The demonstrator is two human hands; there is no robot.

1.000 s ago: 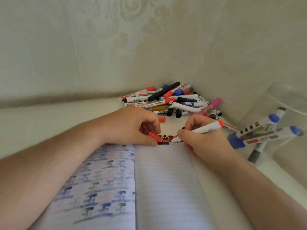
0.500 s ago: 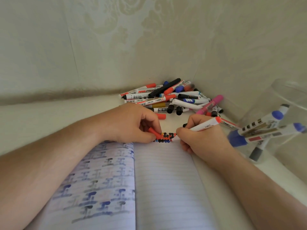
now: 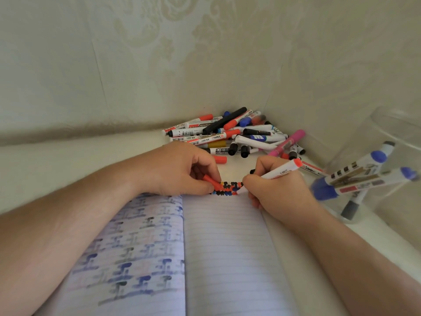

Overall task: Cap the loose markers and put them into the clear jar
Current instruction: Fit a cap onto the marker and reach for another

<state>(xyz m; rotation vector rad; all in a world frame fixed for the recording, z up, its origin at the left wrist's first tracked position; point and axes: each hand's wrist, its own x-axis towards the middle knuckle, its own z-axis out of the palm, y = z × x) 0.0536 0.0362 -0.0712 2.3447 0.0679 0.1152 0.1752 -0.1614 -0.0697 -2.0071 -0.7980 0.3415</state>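
Observation:
My right hand (image 3: pixel 276 192) grips a white marker with a red end (image 3: pixel 281 171), its tip down on the top edge of the open notebook (image 3: pixel 227 247) among small coloured marks (image 3: pixel 227 188). My left hand (image 3: pixel 182 172) pinches a red cap (image 3: pixel 211 180) just left of those marks. A pile of loose markers (image 3: pixel 234 135) lies in the corner behind both hands. The clear jar (image 3: pixel 387 137) stands at the right and holds several markers (image 3: pixel 355 179) with blue and grey caps.
Patterned walls meet in a corner right behind the marker pile. A loose red cap (image 3: pixel 220 159) lies between the pile and my left hand. The notebook's left page carries rows of blue and black ink marks. The pale table surface (image 3: pixel 68 160) extends to the left.
The view has shifted slightly. My right hand has moved the marker a little along the marks at the page's top; my left hand still pinches the red cap in the same spot.

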